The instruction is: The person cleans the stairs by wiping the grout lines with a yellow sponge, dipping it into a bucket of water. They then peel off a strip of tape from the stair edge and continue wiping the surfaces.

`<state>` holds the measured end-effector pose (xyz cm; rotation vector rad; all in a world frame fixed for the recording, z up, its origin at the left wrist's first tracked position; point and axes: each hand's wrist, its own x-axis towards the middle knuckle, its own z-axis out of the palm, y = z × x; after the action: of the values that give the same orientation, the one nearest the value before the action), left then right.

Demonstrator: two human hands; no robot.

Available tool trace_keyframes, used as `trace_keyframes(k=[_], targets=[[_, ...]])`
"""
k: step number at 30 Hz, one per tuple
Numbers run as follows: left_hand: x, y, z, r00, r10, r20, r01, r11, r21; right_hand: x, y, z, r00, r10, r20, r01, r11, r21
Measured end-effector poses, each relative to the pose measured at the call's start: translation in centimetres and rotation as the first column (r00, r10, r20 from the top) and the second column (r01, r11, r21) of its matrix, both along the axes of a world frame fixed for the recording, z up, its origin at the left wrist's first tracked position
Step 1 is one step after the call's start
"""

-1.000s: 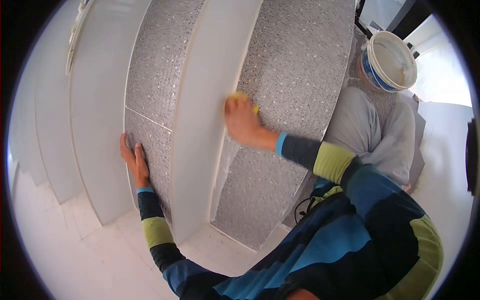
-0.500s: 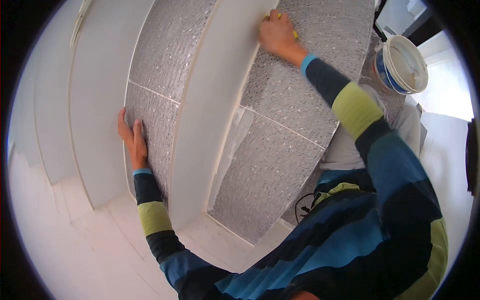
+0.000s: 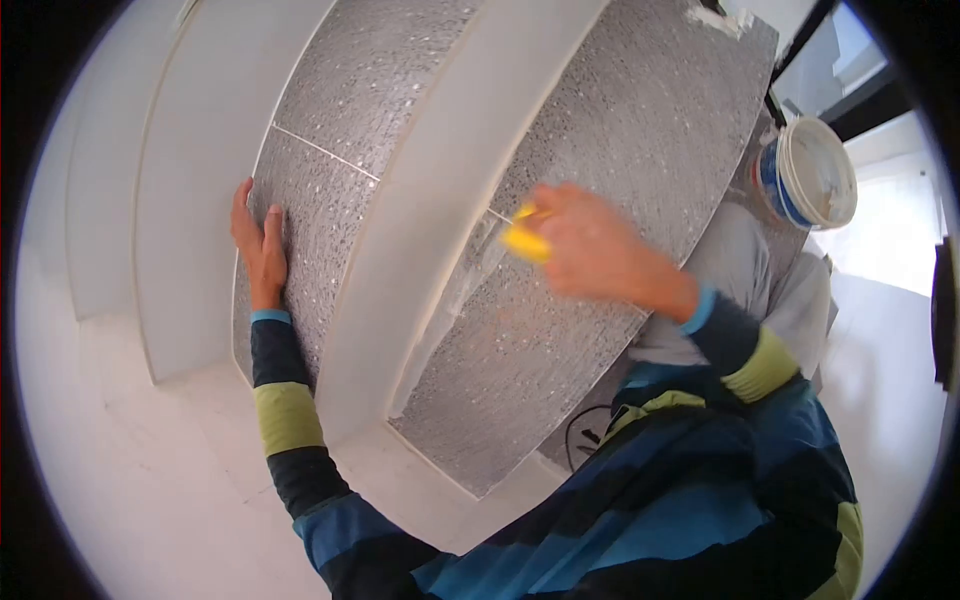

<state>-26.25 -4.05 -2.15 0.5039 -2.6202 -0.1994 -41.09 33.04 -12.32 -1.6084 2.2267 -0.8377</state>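
My right hand (image 3: 600, 245), smeared by motion, grips a blurred yellow scraper (image 3: 527, 240) over the lower speckled grey stair tread (image 3: 520, 340). The scraper is by the joint between two tiles, near the upper end of a whitish smear of filler (image 3: 450, 300). This smear runs along the tread's inner edge, at the foot of the white riser (image 3: 430, 170). On the step above, my left hand (image 3: 262, 245) leans with thumb and fingers apart at the far edge of the upper tread (image 3: 320, 200). It holds nothing.
A white and blue bucket (image 3: 815, 175) with pale residue inside stands at the right. More white curved steps (image 3: 190, 200) rise at the left. A patch of white paste (image 3: 720, 20) lies at the tread's top end. A black cable (image 3: 572, 440) lies near my body.
My right hand has come down and towards me with the yellow scraper, from the upper part of the lower tread to the tile joint. My left hand stays on the upper tread.
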Motion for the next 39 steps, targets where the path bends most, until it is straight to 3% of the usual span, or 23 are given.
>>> trace_keyframes(k=[2, 3, 5, 6, 8, 9, 11, 15, 18, 21, 23, 24, 26, 29, 32, 33, 34, 36, 37, 39], targets=[[-0.1, -0.1, 0.1, 1.000, 0.016, -0.022, -0.016, 1.000, -0.014, -3.8, 2.1, 2.5, 0.974, 0.034, -0.224, 0.037, 0.952, 0.303], [-0.2, 0.1, 0.2, 1.000, 0.017, -0.013, -0.017, 1.000, -0.010, -4.8, 1.3, 2.7, 0.968, 0.051, -0.245, 0.028, 0.951, 0.309], [0.1, 0.3, 0.3, 0.999, 0.029, -0.019, -0.029, 1.000, 0.004, -6.5, -0.3, 3.3, 0.931, 0.185, -0.315, 0.088, 0.724, 0.685], [0.1, 0.2, 0.2, 0.999, 0.044, -0.020, -0.044, 0.999, -0.001, -7.0, -0.9, 2.8, 0.922, 0.195, -0.335, 0.098, 0.719, 0.688], [-0.1, 0.2, 0.1, 0.997, 0.068, -0.042, -0.068, 0.998, 0.007, -7.6, -1.9, 0.9, 0.824, 0.217, -0.524, 0.063, 0.883, 0.464], [-0.1, 0.1, 0.1, 0.998, 0.045, -0.043, -0.045, 0.999, -0.004, -7.7, -2.0, 0.5, 0.812, 0.233, -0.535, 0.062, 0.878, 0.475], [0.4, -0.2, -0.1, 0.997, 0.045, -0.056, -0.045, 0.999, 0.001, -7.3, -1.6, -0.2, 0.814, -0.098, -0.573, 0.124, 0.992, 0.006], [0.4, -1.1, -0.5, 0.997, 0.006, -0.075, -0.008, 1.000, -0.028, -8.2, 1.1, -3.6, 0.899, -0.052, -0.435, 0.088, 0.994, 0.061], [0.6, -1.3, -0.8, 0.996, -0.002, -0.091, -0.001, 0.999, -0.034, -8.9, 1.2, -3.7, 0.925, 0.083, -0.371, -0.087, 0.996, 0.007], [0.6, -1.2, -0.6, 0.994, -0.009, -0.110, 0.005, 0.999, -0.040, -9.8, -0.2, -3.2, 0.941, -0.029, -0.338, 0.020, 0.999, -0.030], [0.7, -1.2, -0.8, 0.993, -0.006, -0.115, 0.002, 1.000, -0.030, -11.0, -1.8, -3.8, 0.826, -0.185, -0.532, 0.132, 0.982, -0.136], [0.7, -1.4, -1.0, 0.993, -0.007, -0.119, 0.000, 0.999, -0.054, -11.3, -2.4, -4.2, 0.825, -0.177, -0.538, 0.127, 0.984, -0.129], [0.7, -1.6, -1.2, 0.992, -0.006, -0.126, -0.003, 0.998, -0.069, -11.2, -3.6, -5.3, 0.750, -0.304, -0.588, 0.335, 0.940, -0.059], [0.7, -2.0, -1.3, 0.992, -0.029, -0.122, 0.017, 0.995, -0.101, -9.8, -5.7, -6.7, 0.677, -0.351, -0.646, 0.418, 0.907, -0.055], [0.8, -1.7, -1.2, 0.994, -0.039, -0.097, 0.030, 0.995, -0.092, -6.8, -7.6, -7.2, 0.693, -0.396, -0.603, 0.435, 0.896, -0.088], [0.8, -0.6, -0.8, 0.998, 0.010, -0.057, -0.010, 1.000, 0.013, -4.7, -8.4, -7.3, 0.765, -0.377, -0.522, 0.427, 0.904, -0.028], [0.7, 0.3, -0.4, 0.999, 0.053, -0.013, -0.051, 0.992, 0.118, -2.1, -8.8, -7.4, 0.825, -0.360, -0.436, 0.414, 0.910, 0.032], [0.5, 1.2, 0.5, 0.997, 0.079, 0.015, -0.080, 0.990, 0.114, 3.5, -8.4, -7.0, 0.879, -0.129, -0.459, 0.139, 0.990, -0.012], [0.5, 1.4, 0.8, 0.994, 0.100, 0.048, -0.105, 0.989, 0.104, 4.2, -7.8, -6.4, 0.875, -0.129, -0.466, 0.139, 0.990, -0.012], [0.7, 0.5, 0.0, 0.994, 0.101, 0.040, -0.104, 0.993, 0.055, 4.9, -7.4, -4.6, 0.948, 0.075, -0.308, -0.113, 0.988, -0.106]])
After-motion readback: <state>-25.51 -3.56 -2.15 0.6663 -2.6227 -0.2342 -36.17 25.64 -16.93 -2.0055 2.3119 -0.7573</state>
